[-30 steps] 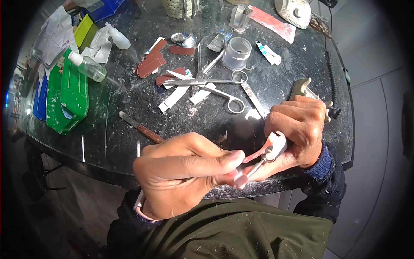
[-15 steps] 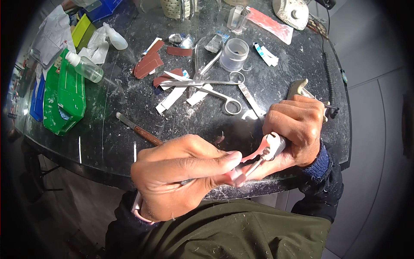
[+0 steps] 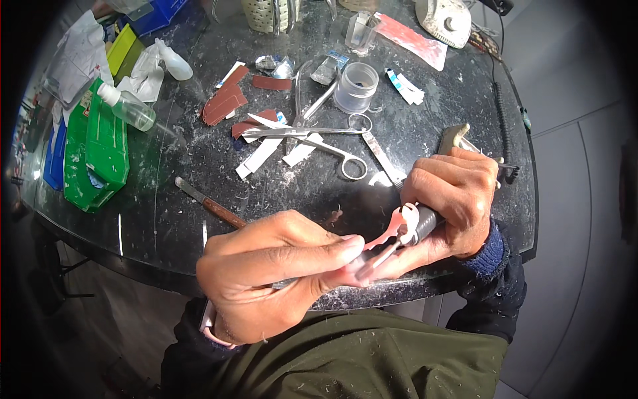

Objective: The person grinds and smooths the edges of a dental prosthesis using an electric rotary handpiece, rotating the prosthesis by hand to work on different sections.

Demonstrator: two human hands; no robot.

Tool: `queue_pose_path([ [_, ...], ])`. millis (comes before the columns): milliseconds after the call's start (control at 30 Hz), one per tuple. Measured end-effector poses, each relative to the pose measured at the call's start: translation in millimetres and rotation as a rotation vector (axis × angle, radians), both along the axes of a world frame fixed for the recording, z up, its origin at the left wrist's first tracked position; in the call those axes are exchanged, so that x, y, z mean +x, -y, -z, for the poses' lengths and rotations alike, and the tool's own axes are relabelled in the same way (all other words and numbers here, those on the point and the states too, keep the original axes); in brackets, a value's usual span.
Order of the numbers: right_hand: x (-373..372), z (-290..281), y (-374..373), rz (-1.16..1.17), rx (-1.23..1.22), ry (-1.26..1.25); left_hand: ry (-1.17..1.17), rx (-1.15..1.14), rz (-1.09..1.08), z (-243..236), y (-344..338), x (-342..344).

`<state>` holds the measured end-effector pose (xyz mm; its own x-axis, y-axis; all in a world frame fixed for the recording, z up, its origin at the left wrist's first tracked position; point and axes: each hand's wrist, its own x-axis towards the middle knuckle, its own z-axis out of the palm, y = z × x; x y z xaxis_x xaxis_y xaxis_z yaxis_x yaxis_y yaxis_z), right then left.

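Observation:
My left hand (image 3: 266, 266) pinches a thin pink denture plate (image 3: 380, 237) between thumb and fingers, above the table's near edge. Its far end is pale and curved; the rest lies hidden behind my fingers. Wrapped in my right hand (image 3: 455, 199) is a rotary handpiece (image 3: 427, 223) with a dark grip. From its nose a slim shaft (image 3: 391, 253) points down and left to a blurred tip beside the plate and my left fingertips. Whether that tip touches the plate, I cannot tell.
Beyond my hands, scissors (image 3: 312, 135) lie over white strips and brown sandpaper pieces (image 3: 226, 103). A clear jar (image 3: 357, 88) stands behind them. A wooden-handled knife (image 3: 218, 209) lies near my left hand. Green bin (image 3: 100, 163) and spray bottle (image 3: 129, 108) are at left; a white control unit (image 3: 444, 21) sits far right.
Both hands keep their grips. The handpiece and its tip have shifted slightly against the denture plate, and the whole view has moved a little.

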<state>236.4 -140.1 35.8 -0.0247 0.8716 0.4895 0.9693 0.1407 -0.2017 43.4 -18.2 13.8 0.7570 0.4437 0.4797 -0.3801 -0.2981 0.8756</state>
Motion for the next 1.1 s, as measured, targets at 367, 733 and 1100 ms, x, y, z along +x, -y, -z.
queue_pose_path([
  [367, 0, -3, -3, -0.035, 0.015, 0.062, -0.069, -0.065, -0.040, 4, 4, -3],
  [733, -2, -4, -2, 0.002, 0.026, 0.041, -0.020, -0.036, 0.033, 3, 2, -2],
  [1100, -3, -2, -1, 0.060, 0.033, -0.011, -0.031, -0.234, 0.013, 2, 4, -5],
])
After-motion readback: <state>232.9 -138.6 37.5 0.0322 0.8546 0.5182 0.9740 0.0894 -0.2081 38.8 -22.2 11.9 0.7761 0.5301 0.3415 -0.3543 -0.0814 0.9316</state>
